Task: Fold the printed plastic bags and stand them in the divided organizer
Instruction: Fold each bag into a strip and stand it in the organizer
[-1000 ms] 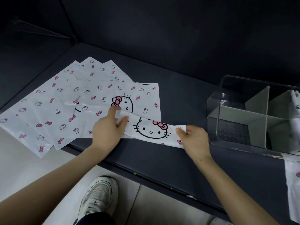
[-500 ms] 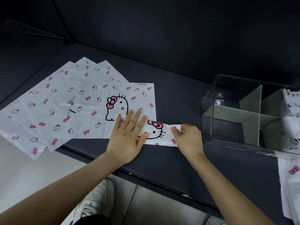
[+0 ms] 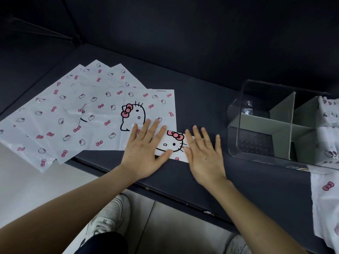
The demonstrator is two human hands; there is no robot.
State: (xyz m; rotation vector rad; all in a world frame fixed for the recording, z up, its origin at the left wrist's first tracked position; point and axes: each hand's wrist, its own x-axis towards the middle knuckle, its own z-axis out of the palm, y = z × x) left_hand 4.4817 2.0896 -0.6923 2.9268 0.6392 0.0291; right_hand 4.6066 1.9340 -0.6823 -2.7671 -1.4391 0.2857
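Palms down, both of them. My left hand (image 3: 145, 153) lies flat on the folded strip of white printed plastic bag (image 3: 172, 143), fingers (image 3: 146, 127) straight and spread and the thumb pressed along the strip's near edge. My right hand (image 3: 203, 154) is flat too, with its fingers (image 3: 196, 132) straight and fanned. Its thumb side covers the strip's right end, and the rest of the palm rests on the dark desk (image 3: 201, 107). Neither hand grips anything; both only press.

The strip sits at the desk's front edge, between my hands, with a cat face and pink bow showing in the gap. Its left end overlaps the fan of flat white plastic bags printed with pink bows and cat faces (image 3: 73, 114). That fan spreads away to my left, and its lowest corners hang past the desk edge.

To my right stands the clear plastic organizer with grey cross dividers (image 3: 238, 125), apart from my right hand. Folded printed bags (image 3: 328, 114) stand upright in its right-hand compartments, cut off by the frame edge. Below the organizer, another printed bag (image 3: 326, 198) droops over the front of the desk. Down by my left forearm, a white mesh sneaker (image 3: 110, 215) rests on the pale floor.
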